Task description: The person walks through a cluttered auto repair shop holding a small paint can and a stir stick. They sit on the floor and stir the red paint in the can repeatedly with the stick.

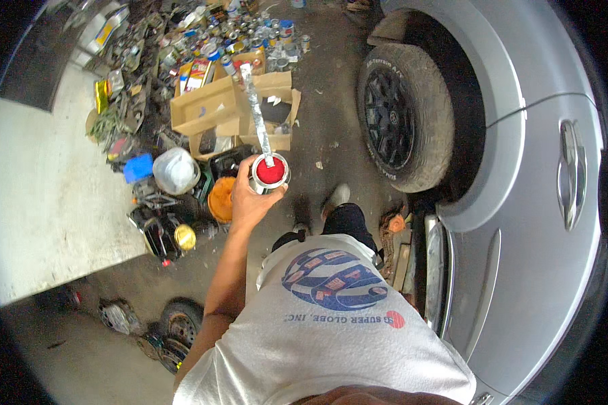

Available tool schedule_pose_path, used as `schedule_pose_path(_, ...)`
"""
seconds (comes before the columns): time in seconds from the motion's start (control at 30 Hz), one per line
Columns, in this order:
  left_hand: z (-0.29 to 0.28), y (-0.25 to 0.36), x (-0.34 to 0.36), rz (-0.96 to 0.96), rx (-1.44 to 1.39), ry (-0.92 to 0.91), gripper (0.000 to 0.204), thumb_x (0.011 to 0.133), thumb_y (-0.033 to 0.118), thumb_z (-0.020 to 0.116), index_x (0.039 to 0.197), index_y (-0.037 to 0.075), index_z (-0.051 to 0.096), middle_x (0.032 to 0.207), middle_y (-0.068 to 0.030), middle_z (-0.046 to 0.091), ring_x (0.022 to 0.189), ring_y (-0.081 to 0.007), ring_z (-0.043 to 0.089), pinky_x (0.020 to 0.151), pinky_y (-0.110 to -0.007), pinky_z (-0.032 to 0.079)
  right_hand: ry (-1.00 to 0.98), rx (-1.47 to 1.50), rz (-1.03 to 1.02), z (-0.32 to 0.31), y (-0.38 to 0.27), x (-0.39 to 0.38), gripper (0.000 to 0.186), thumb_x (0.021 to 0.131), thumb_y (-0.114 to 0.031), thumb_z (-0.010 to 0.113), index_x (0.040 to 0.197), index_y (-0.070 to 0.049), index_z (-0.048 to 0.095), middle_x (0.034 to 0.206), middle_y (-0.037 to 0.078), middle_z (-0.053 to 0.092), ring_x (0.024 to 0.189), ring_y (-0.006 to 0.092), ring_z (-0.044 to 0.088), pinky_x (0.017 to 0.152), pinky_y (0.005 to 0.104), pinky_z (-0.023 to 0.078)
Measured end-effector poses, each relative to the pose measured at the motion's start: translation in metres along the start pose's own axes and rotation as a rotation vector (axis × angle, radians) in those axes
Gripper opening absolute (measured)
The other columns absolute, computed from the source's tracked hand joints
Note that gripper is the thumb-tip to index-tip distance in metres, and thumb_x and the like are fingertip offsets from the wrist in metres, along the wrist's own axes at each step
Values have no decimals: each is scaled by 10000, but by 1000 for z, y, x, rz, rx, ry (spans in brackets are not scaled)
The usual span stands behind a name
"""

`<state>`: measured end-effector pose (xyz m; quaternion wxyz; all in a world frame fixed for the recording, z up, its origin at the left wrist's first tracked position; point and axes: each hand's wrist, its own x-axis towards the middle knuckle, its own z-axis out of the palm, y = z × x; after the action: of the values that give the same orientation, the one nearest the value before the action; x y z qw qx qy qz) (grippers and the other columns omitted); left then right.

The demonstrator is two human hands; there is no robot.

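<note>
My left hand [248,201] is closed around a small metal can [288,166], holding it upright in front of my body. Inside the can is bright red paint [271,175]. A long, flat stirring stick [257,115], smeared silvery grey, stands with its lower end in the can and leans away toward the cardboard boxes. The thumb and fingers wrap the can's side from the near left. My right hand is outside the picture.
Open cardboard boxes [206,109] and many cans and bottles cover the floor ahead. On the left, a white bucket [175,170], an orange lid [221,200] and a black container [161,236] stand beside a pale tabletop [54,196]. A silver car [520,270] with a dusty wheel [404,118] occupies the right.
</note>
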<state>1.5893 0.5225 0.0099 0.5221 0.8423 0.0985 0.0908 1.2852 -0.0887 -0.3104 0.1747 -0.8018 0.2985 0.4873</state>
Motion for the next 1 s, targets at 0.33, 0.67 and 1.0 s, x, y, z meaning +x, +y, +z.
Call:
schedule_pose_path(0.33, 100, -1, 281, -89, -195, 68, 764, 796, 61, 979, 1435, 53, 561, 1327, -90, 711, 1213, -208, 707, 1102, -372, 552, 150, -46, -400, -266, -347, 171, 707, 1102, -655, 566, 1477, -67, 684, 1524, 228, 683, 1386, 466, 651, 1189, 537, 501)
schedule_pose_path(0.67, 141, 30, 517, -138, -193, 178, 758, 807, 28, 961, 1446, 59, 555, 1366, -99, 693, 1248, -211, 687, 1128, -389, 535, 298, 96, -1106, -586, -855, 167, 737, 1103, -675, 572, 1513, -71, 669, 1484, 228, 715, 1359, 461, 679, 1147, 529, 541)
schedule_pose_path(1.0, 179, -50, 822, -78, -204, 169, 791, 820, 33, 957, 1488, 45, 532, 1392, -98, 683, 1284, -211, 682, 1135, -394, 544, 103, -297, -1008, -695, -1059, 257, 572, 1086, -498, 667, 1471, -76, 696, 1466, 231, 720, 1364, 443, 675, 1128, 516, 543)
